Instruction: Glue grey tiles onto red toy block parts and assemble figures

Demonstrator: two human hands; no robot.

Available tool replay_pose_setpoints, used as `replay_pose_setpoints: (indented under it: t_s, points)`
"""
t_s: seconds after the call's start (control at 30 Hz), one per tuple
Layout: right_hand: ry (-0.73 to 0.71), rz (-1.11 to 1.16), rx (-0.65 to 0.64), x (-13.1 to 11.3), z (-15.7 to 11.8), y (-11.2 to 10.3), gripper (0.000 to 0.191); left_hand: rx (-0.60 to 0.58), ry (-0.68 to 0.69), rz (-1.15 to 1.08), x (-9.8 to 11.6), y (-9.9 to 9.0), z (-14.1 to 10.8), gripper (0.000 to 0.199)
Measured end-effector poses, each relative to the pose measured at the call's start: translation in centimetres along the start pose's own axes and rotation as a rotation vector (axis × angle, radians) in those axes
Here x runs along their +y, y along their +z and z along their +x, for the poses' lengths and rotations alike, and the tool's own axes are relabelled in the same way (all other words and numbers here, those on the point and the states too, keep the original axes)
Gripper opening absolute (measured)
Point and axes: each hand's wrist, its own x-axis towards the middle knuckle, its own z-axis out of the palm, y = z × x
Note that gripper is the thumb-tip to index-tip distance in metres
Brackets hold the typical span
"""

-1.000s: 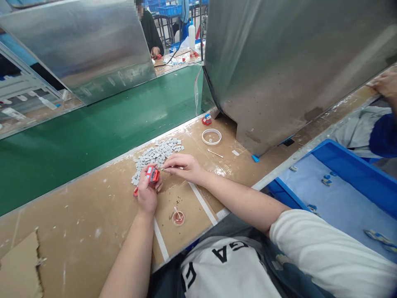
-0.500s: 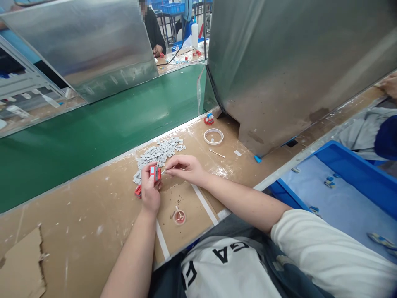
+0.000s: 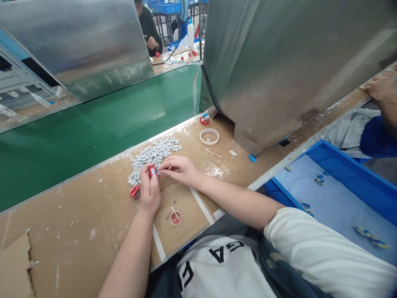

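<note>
My left hand (image 3: 150,193) is wrapped round a small red toy piece (image 3: 152,171) with a pale blue-white patch on its face. The fingertips of my right hand (image 3: 180,169) are pinched together at the right side of that piece; what they hold is too small to make out. Behind both hands spreads a pile of small grey pieces (image 3: 155,154). Another red piece (image 3: 135,192) lies on the table just left of my left hand. Nearer to me stands a small round cup (image 3: 175,218) with reddish contents and a white stick in it.
A tape ring (image 3: 209,136), a cotton swab (image 3: 213,153) and a red-blue piece (image 3: 204,119) lie further back. A metal panel (image 3: 279,70) rises at the right above a blue tray (image 3: 350,174). Other people's hands show at the far right and back.
My right fingertips have come closer against the red piece, and the thin light tip seen between them before is now hidden. The whole view has shifted slightly.
</note>
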Motion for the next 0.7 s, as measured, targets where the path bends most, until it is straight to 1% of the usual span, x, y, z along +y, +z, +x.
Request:
replay_pose_setpoints:
  t_s: [0.1,0.27,0.33,0.43,0.5,0.6,0.7]
  points:
    - [-0.003,-0.034,-0.027,0.1,0.1,0.0,0.017,0.000,-0.045,-0.033,0.0,0.0,-0.1,0.035]
    - [-0.152,-0.102,-0.061,0.5,0.1,-0.2,0.018,0.012,-0.125,-0.080,0.5,0.1,-0.1,0.033]
    - [-0.186,-0.113,-0.078,0.8,0.0,-0.1,0.020,0.017,-0.174,-0.110,0.9,0.2,0.0,0.032]
    - [-0.158,-0.096,-0.064,1.0,-0.1,0.3,0.020,0.033,-0.264,-0.196,1.5,0.7,0.1,0.031]
    - [-0.106,-0.053,-0.013,0.8,-0.1,0.7,0.018,0.054,-0.307,-0.255,1.9,0.9,0.2,0.030]
    - [-0.013,0.042,0.059,0.2,-0.2,1.1,0.015,0.086,-0.324,-0.291,2.3,1.1,0.4,0.028]
    - [0.005,0.094,0.093,0.0,-0.2,1.3,0.012,0.091,-0.326,-0.286,2.4,1.1,0.4,0.027]
